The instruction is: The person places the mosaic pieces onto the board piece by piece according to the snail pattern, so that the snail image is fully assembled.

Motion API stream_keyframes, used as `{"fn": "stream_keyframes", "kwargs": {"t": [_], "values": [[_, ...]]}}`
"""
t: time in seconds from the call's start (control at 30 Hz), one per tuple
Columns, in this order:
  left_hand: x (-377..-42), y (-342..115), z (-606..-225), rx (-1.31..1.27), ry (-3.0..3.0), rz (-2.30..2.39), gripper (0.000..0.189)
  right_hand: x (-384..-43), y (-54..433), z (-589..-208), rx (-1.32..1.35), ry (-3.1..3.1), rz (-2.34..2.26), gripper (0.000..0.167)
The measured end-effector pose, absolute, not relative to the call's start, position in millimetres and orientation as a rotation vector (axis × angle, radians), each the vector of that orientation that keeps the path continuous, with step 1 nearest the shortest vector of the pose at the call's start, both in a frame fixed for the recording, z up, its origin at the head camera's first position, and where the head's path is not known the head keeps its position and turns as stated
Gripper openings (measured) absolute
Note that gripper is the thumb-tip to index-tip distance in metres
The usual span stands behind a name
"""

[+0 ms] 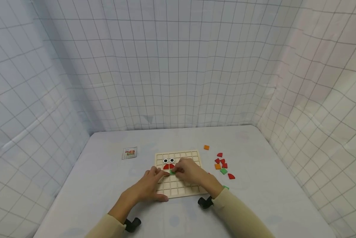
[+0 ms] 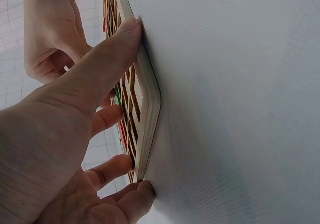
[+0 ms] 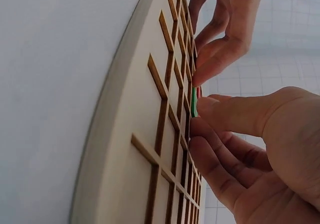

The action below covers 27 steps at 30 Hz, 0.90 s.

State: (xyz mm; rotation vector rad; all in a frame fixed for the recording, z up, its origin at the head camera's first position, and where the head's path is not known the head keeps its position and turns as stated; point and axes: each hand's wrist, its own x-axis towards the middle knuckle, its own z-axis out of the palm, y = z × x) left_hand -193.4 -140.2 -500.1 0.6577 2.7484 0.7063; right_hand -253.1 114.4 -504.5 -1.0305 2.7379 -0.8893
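Observation:
A wooden grid board (image 1: 178,191) lies on the table. My left hand (image 1: 149,183) spreads over its near left corner. In the left wrist view its thumb (image 2: 112,52) lies along the board's edge, while other fingers rest at the side and on the grid. The left index fingertip is close beside a green tile (image 1: 172,172). My right hand (image 1: 189,170) pinches that green tile against the grid; in the right wrist view the thumb covers part of it. Just beyond sit two red quarter-circle tiles (image 1: 166,167) and two round eye tiles (image 1: 165,161).
Right of the board lie several loose red tiles (image 1: 219,154), an orange square (image 1: 217,166), a green square (image 1: 223,171) and a farther orange tile (image 1: 206,147). At the left is a picture card (image 1: 129,152). Gridded white curtains (image 1: 178,66) enclose the table.

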Motion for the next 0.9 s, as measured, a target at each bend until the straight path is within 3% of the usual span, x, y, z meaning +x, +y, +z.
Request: {"fn": "stream_keyframes", "kwargs": {"t": [0.53,0.9], "values": [[-190,-138,-493,0.621,2.73,0.696,0.092,-238,162,-506,-1.007,2.72,-0.889,0.022],[-189,-138,-493,0.613,2.734,0.707,0.093,-220,216,-507,-0.837,2.728,-0.975,0.031]]}}
